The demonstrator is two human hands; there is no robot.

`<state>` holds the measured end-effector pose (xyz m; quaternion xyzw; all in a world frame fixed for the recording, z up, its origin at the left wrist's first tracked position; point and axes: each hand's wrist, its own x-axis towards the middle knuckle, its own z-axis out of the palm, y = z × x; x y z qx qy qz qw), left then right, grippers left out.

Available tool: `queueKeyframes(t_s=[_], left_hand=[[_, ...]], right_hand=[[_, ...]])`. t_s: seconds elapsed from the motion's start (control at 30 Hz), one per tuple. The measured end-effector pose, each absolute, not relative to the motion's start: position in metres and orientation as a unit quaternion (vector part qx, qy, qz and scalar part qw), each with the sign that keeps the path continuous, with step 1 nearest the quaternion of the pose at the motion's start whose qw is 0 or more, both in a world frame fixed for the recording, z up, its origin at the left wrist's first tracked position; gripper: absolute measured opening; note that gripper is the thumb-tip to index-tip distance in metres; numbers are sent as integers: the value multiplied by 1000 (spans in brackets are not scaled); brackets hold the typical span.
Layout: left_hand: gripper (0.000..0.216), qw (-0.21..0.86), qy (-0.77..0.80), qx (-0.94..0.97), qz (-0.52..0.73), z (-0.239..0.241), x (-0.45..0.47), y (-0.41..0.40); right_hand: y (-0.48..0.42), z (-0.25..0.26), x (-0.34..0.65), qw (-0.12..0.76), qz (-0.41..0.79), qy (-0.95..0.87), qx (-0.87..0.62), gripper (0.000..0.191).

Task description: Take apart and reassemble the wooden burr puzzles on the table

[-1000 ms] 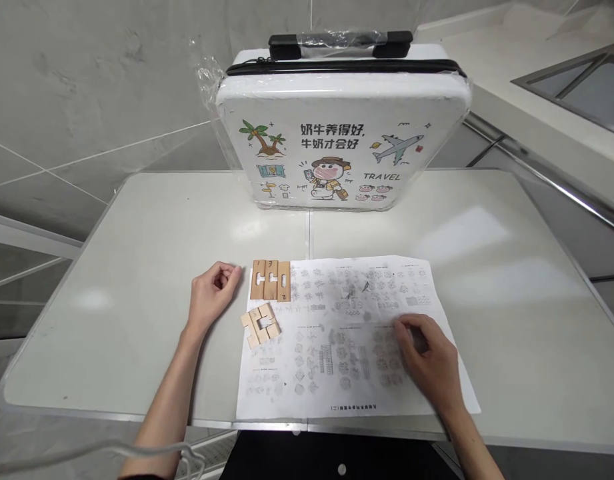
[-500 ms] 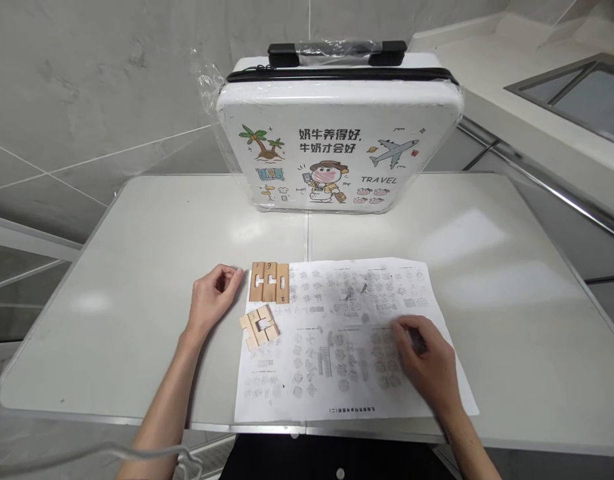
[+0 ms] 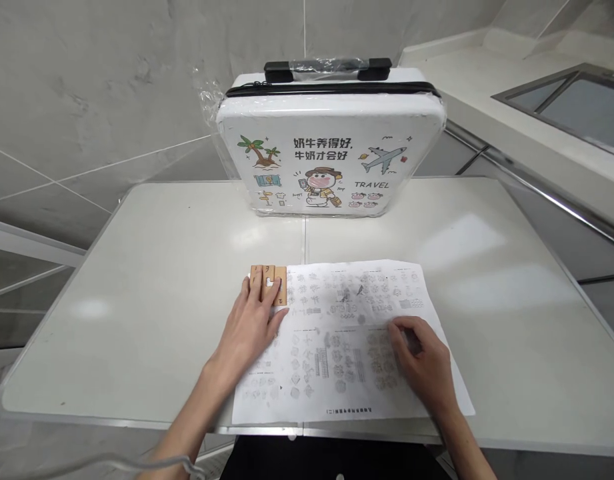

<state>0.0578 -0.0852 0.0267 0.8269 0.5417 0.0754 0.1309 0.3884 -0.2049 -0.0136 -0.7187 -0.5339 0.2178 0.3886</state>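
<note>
Bright, even light; bowed edges.

The left hand [image 3: 251,327] lies flat, fingers spread, over the left edge of the printed sheet [image 3: 337,313], its fingertips touching the wooden blocks [image 3: 271,280] at the sheet's far left corner. The right hand [image 3: 421,363] rests on the sheet's right side, fingers curled under. The sheet reaches the table's [image 3: 151,267] near edge; a white illustrated case [image 3: 331,133] stands upright at the far edge.

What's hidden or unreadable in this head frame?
Head view only:
- paper sheet: diagrams too small and blurred to read.
- wooden blocks: near ends covered by left hand; anything under its palm hidden.
- right hand: curled fingers hide whether it pinches anything.
- suitcase: far side faces away.
</note>
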Motion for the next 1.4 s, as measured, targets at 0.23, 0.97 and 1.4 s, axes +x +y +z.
queueKeyframes(t_s=[0.23,0.97,1.4], left_hand=[[56,111,523,844,44,26,83,-91],[22,151,414,878,185,26,145,-108],[12,127,426,881,164,28,167,-102]], right_hand=[[-205,-11,389,389,229,-541,-709,21],[-193,-3,363,353,177,-641,-658,56],[-188,0,350,348,174,-644,-658,68]])
